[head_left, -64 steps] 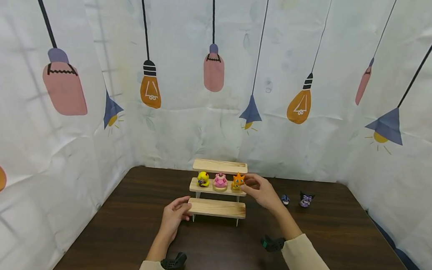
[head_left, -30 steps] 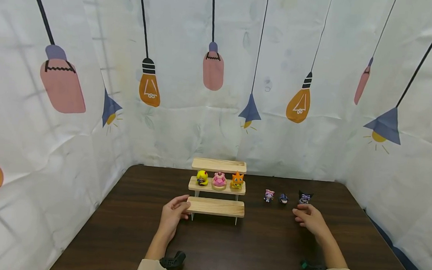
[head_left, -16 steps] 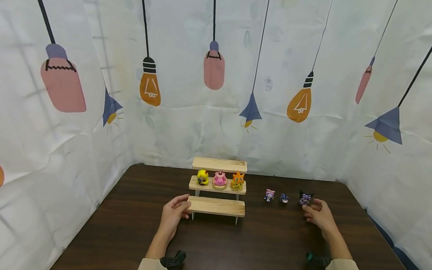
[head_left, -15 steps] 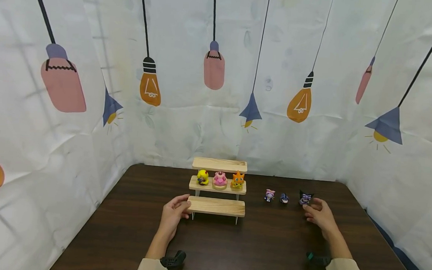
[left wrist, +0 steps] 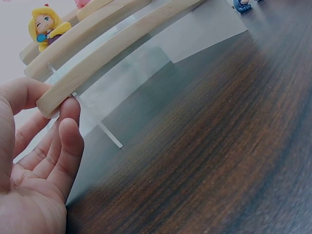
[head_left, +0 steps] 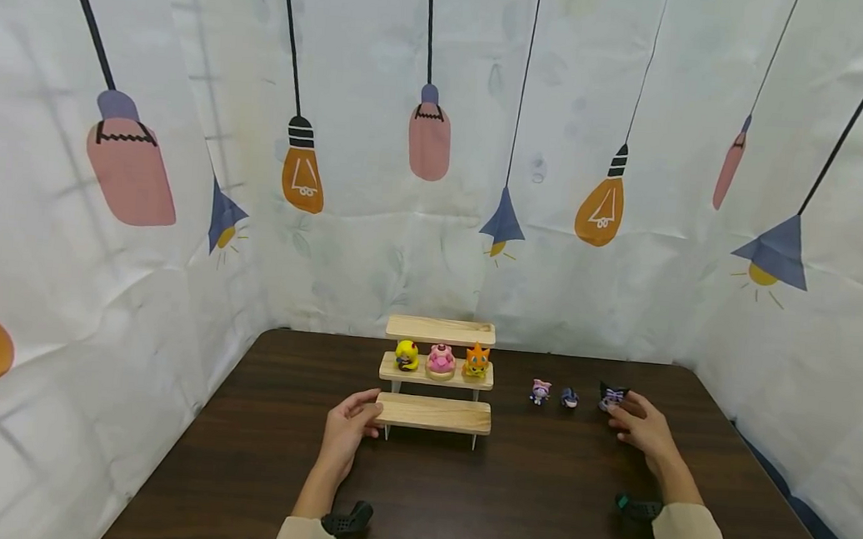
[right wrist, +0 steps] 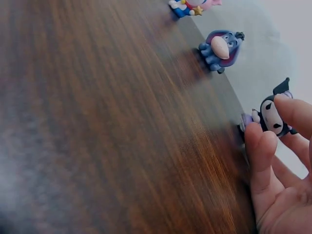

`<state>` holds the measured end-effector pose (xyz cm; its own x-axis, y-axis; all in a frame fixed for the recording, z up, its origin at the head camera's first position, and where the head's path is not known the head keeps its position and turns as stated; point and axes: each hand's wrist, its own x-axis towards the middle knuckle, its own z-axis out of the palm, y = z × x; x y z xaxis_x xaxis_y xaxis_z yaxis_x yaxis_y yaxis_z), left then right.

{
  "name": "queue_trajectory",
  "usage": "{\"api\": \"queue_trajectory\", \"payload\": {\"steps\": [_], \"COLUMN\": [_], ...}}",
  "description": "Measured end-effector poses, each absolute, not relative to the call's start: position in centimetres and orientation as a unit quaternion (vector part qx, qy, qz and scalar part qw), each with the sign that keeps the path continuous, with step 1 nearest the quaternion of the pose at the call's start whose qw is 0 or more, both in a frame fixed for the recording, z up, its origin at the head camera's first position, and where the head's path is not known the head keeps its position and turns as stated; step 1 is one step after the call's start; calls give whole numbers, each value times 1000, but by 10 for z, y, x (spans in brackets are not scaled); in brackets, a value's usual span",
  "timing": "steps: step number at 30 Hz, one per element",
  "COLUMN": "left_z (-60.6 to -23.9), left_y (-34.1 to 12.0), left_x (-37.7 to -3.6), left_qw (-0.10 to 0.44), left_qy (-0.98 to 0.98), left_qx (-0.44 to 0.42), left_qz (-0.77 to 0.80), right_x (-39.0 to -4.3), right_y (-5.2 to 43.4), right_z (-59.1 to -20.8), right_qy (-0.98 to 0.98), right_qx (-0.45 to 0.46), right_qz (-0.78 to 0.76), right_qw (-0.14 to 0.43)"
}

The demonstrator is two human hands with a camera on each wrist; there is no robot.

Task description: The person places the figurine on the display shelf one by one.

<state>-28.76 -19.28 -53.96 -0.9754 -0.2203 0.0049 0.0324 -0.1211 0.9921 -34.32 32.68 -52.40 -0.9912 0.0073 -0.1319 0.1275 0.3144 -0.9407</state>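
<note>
My left hand [head_left: 345, 430] pinches the left end of the lowest board of a three-tier wooden display stand [head_left: 432, 414]; the left wrist view shows thumb and fingers at that end. On its middle tier sit a yellow-haired figurine [head_left: 406, 355], a pink bear figurine [head_left: 441, 361] and an orange figurine [head_left: 477, 361]. At the right, my right hand [head_left: 646, 428] has its thumb and fingers around a small figurine with a black pointed hood and white face [right wrist: 271, 117], which stands on the table. My fingers partly cover its head and body.
Between the stand and my right hand stand a blue donkey figurine [head_left: 569, 398] and a small pink-eared figurine [head_left: 540, 391]. Everything rests on a dark wooden table [head_left: 514, 492]. A white curtain [head_left: 371, 274] printed with lamps hangs behind and at both sides.
My right hand has left the orange figurine on the middle tier and moved right to the black-hooded figurine, closing in around it. My left hand has stayed on the stand.
</note>
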Motion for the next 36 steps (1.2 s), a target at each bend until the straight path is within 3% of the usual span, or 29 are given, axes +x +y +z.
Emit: {"api": "queue_trajectory", "payload": {"steps": [19, 36], "left_z": [-537, -539], "left_y": [-192, -192], "left_x": [-287, -287], "left_qw": [81, 77], "left_qy": [-658, -660], "left_qx": [73, 73], "left_qz": [-745, -744], "right_x": [-354, -341], "right_y": [322, 311], "right_z": [-524, -527], "right_qy": [804, 796], "right_qx": [69, 89], "right_qz": [-589, -599], "right_qw": [39, -7]}}
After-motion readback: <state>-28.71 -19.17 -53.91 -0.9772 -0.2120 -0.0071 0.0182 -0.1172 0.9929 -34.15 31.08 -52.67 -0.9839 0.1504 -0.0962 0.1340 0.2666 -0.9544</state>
